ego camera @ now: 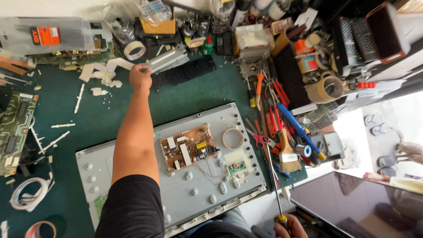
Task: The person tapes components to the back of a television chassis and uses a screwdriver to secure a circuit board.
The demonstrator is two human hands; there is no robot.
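Green bench | left hand (140, 76) grips metal bracket (168, 59) | right hand (288, 225) grips screwdriver (272, 176)

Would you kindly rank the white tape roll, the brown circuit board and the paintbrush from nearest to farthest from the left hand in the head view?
From the left hand:
1. White tape roll, just above it.
2. Brown circuit board, on the grey panel below.
3. Paintbrush, far right among the tools.

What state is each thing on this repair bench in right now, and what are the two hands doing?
Left hand: stretched far out, grip closed on a grey metal bracket.
Right hand: grip closed on a long screwdriver.
Television back panel: lying flat, cover off.
Brown circuit board: exposed, mounted on the panel.
Tape roll: lying flat on the panel.
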